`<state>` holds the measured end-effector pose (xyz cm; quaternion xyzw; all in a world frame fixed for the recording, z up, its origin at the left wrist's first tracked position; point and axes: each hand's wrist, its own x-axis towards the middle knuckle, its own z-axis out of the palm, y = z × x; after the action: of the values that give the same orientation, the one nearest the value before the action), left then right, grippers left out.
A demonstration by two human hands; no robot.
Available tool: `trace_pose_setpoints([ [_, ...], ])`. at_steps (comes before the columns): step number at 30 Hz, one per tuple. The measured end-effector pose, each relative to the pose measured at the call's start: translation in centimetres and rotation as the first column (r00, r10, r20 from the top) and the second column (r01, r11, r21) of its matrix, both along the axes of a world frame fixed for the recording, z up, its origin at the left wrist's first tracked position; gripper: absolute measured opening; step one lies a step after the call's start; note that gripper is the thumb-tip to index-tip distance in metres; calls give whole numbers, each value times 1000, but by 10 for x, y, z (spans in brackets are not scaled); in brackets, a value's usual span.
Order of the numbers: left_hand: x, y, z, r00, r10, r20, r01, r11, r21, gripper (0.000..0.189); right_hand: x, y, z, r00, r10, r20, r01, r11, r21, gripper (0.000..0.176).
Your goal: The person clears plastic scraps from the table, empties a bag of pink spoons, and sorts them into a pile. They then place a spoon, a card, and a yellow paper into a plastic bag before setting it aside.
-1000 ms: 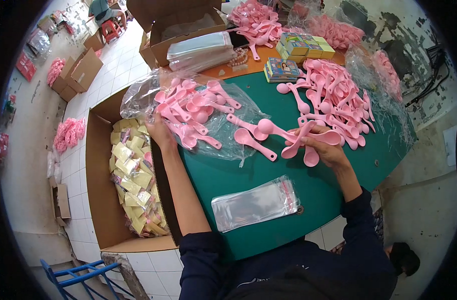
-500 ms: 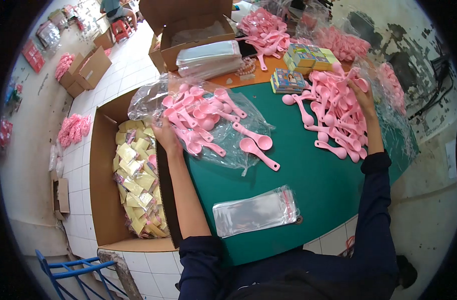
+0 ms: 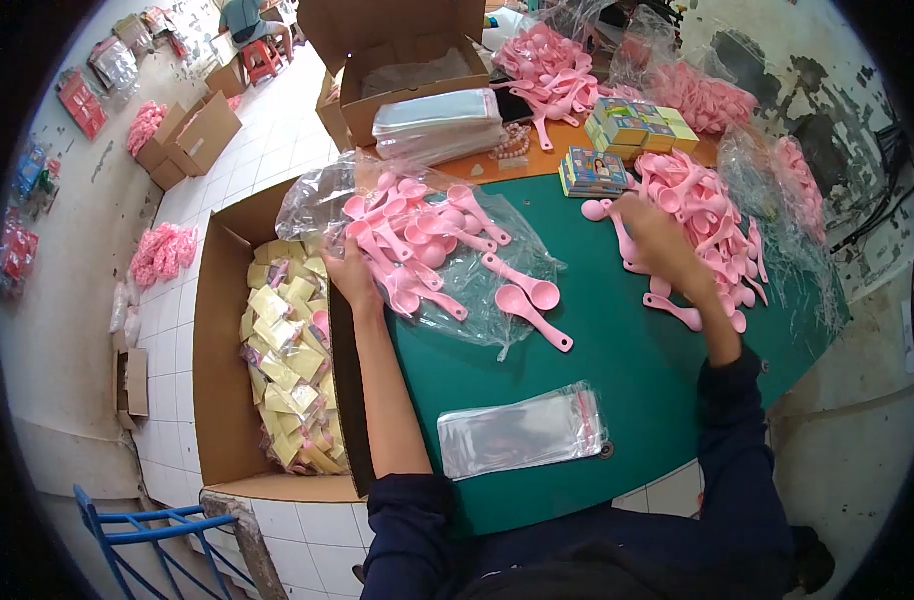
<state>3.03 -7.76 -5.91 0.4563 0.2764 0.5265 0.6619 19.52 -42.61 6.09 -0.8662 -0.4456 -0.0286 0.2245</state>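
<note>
In the head view, the left hand [image 3: 352, 275] has hold of the side of a big see-through bag [image 3: 467, 325], but its fingertips are hard to see. Lots of pink spoons [image 3: 422, 235] lie in a messy bunch with the bag, just to the right of this hand, and I can't tell which are in it and which are on top. Two more spoons [image 3: 535, 316] lie by the bag's right side, between the hands. The right hand [image 3: 657, 245] is bent over the left side of a big pink spoon pile [image 3: 702, 205]. Its fingers are curled and blurry, so I can't tell if it has a spoon. Just past this hand is a little stack of picture cards [image 3: 592, 172], and behind that are more small stacks [image 3: 637, 128]. Closer to the person than both hands, a flat stack of shiny clear bags [image 3: 517, 433] lies on the green table [image 3: 597, 370]. To the left of the left hand is a tall brown box [image 3: 217, 370] with lots of yellow packets [image 3: 287, 350] inside. Past the left hand are a fat stack of clear bags [image 3: 437, 120] and an open box [image 3: 412, 75]. Far away, a person [image 3: 242, 22] sits on a red stool [image 3: 262, 60].
</note>
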Motion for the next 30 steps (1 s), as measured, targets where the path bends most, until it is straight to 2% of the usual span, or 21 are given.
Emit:
trace_pose_setpoints([
  [1, 0, -1, 1, 1000, -2, -4, 2, 1000, 9, 36, -18, 7, -7, 904, 428, 23, -428, 904, 2, 25],
  [2, 0, -1, 1, 1000, -5, -2, 5, 1000, 11, 36, -37, 22, -19, 840, 533, -101, -534, 845, 19, 25],
  [4, 0, 0, 1, 1000, -9, 4, 9, 1000, 20, 36, -72, 51, -45, 833, 546, -85, -545, 838, 43, 36],
  [7, 0, -7, 9, 999, -1, 35, 1, 1000, 9, 36, -80, 81, -73, 851, 455, 261, -475, 880, 17, 49],
  [8, 0, -8, 12, 1000, 13, 19, -14, 1000, 14, 36, -77, 88, -75, 875, 429, 223, -410, 903, -128, 53],
  [10, -2, -12, 15, 999, 45, -16, -45, 999, 18, 36, -75, 103, -60, 920, 358, 158, -267, 869, -417, 61],
  [13, -3, -16, 22, 993, 82, -79, -81, 997, 10, 35, -57, 124, -61, 915, 401, 42, -381, 894, -237, 63],
  [15, -1, -19, 26, 990, 117, -78, -115, 993, 23, 33, -56, 134, -50, 873, 468, 137, -447, 881, -154, 58],
  [17, -2, -20, 27, 987, 115, -111, -116, 993, -3, 33, -52, 145, -55, 861, 418, 289, -411, 907, -88, 55],
  [18, -3, -21, 28, 985, 113, -129, -116, 993, -17, 33, -42, 156, -76, 858, 332, 393, -341, 939, -48, 54],
  [20, -2, -19, 24, 982, 123, -142, -125, 992, -7, 33, -33, 167, -97, 885, 211, 414, -228, 974, -10, 57],
  [22, -2, -18, 22, 982, 119, -150, -121, 993, -6, 32, -33, 169, -96, 956, 142, 258, -134, 990, -47, 66],
  [25, 2, -8, 10, 988, 103, -112, -103, 995, 7, 31, -51, 160, -75, 983, 69, 170, -40, 985, -166, 67],
  [28, 0, -12, 13, 998, 47, -35, -49, 997, -60, 30, -39, 145, -82, 860, 283, 425, -157, 939, -306, 66],
  [30, 2, -7, 7, 996, 70, -55, -71, 997, -24, 29, -41, 124, -84, 862, 372, 344, -347, 928, -137, 62],
])
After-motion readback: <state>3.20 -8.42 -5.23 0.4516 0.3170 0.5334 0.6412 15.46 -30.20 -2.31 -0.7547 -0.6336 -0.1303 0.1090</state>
